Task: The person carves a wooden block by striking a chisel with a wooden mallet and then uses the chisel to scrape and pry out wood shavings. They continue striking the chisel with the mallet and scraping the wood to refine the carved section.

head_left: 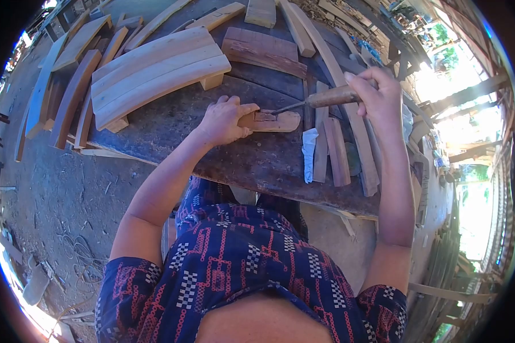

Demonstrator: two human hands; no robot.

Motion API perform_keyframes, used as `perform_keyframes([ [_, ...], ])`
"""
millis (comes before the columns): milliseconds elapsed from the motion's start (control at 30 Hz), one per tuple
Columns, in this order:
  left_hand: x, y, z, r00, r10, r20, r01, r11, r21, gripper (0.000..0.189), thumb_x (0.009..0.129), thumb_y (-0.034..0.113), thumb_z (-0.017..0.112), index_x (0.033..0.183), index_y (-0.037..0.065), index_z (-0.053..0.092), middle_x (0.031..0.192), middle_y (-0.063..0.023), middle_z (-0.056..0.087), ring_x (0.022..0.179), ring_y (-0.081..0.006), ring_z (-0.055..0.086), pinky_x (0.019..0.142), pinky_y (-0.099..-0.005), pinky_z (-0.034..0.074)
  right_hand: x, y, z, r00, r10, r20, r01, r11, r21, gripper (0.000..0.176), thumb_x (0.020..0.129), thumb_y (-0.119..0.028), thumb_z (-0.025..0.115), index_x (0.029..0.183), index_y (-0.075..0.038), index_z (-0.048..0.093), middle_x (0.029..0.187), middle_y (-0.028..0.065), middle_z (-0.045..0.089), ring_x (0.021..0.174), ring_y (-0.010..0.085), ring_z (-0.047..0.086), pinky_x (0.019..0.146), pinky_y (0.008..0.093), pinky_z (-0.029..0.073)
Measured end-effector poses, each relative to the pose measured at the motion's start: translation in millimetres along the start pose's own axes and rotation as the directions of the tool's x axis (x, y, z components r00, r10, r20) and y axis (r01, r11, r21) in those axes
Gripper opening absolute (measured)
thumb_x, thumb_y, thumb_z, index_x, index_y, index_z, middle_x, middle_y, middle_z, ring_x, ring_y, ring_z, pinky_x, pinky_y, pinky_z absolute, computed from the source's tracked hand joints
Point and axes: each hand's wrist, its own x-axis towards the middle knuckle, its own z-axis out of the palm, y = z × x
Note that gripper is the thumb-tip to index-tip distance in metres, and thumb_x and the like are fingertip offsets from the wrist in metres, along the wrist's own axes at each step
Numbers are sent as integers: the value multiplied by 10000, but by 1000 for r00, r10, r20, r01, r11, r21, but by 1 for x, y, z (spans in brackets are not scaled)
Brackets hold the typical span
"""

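Observation:
On the dark workbench lies a small pale wooden piece (286, 122) with a rounded right end and a recess in its upper face. My left hand (226, 120) grips its left end, fingers on top and thumb at the near side. In my right hand (377, 91) is a chisel-like tool (335, 96), held by its wooden handle with the fingers closed round the rear part. Its thin metal shaft slants down to the left, and the tip is at the recess, close to my left hand's fingers.
The workbench (240, 160) carries a curved slatted panel (160, 71) at the left, a reddish-brown block (263, 51) behind, short strips (336, 151) and a crumpled white item (309, 154) at the right. Long curved boards (77, 97) stand at the far left.

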Motion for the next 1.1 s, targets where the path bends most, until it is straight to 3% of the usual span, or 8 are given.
perform_keyframes([
  [233, 2, 1, -4, 999, 7, 38, -7, 1000, -1, 622, 714, 281, 713, 1304, 207, 531, 1046, -123, 543, 1080, -326, 484, 930, -459, 401, 44, -17, 11, 962, -143, 233, 225, 898, -379, 394, 814, -418, 642, 757, -29, 620, 548, 39, 562, 462, 113, 557, 445, 264, 424],
  [400, 13, 11, -16, 990, -11, 140, 1, 998, 66, 659, 722, 365, 720, 1319, 176, 514, 1084, -123, 575, 1092, -329, 511, 952, -470, 392, 58, -71, 21, 933, 28, 358, 149, 877, -457, 405, 845, -405, 595, 826, -1, 630, 700, 93, 629, 545, 164, 613, 545, 300, 476],
  [567, 63, 43, -37, 940, 170, -295, -272, 896, -352, 635, 760, 317, 757, 1273, 36, 509, 1028, -134, 620, 906, -263, 601, 818, -359, 467, 64, -82, 41, 916, 30, 400, 178, 863, -473, 454, 885, -393, 550, 859, 56, 613, 972, 178, 660, 652, 248, 668, 694, 376, 516],
  [633, 86, 66, -43, 855, 157, -495, -487, 574, -658, 425, 772, 186, 738, 1118, 11, 564, 950, -97, 645, 801, -155, 607, 687, -287, 496, 71, -64, 56, 922, -207, 327, 329, 865, -380, 470, 888, -420, 543, 856, 42, 622, 1037, 178, 655, 682, 285, 673, 699, 400, 518],
  [767, 101, 90, -45, 924, 35, -380, -369, 330, -869, 236, 788, 127, 690, 969, 29, 575, 850, -33, 632, 668, -81, 577, 578, -235, 482, 69, -46, 55, 915, -341, 218, 404, 751, -522, 434, 886, -377, 547, 872, 50, 619, 883, 123, 682, 640, 268, 658, 642, 365, 524],
  [833, 101, 91, -42, 901, -6, -434, -422, 218, -880, 268, 761, 70, 712, 965, 25, 546, 749, 0, 593, 601, -47, 542, 523, -200, 446, 45, -37, 32, 933, -166, 318, 142, 985, 97, 478, 821, -493, 624, 972, -40, 641, 693, 49, 626, 545, 122, 594, 539, 278, 485],
  [933, 97, 91, -46, 905, -34, -423, -401, 260, -879, 230, 762, 54, 702, 940, 23, 559, 748, -10, 593, 604, -57, 550, 530, -214, 463, 4, 26, 9, 979, -44, 201, -12, 963, 270, 640, 835, -487, 640, 1283, -52, 502, 975, 83, 624, 858, 145, 622, 705, 294, 510],
  [1100, 99, 84, -47, 909, -45, -415, -381, 317, -868, 202, 768, 72, 710, 902, 37, 563, 731, -10, 590, 574, -60, 548, 517, -223, 466, -99, 143, -21, 862, 451, 230, -202, 723, -660, 864, 700, -449, 735, 1356, -6, 390, 1158, 210, 578, 1046, 359, 587, 918, 448, 449],
])
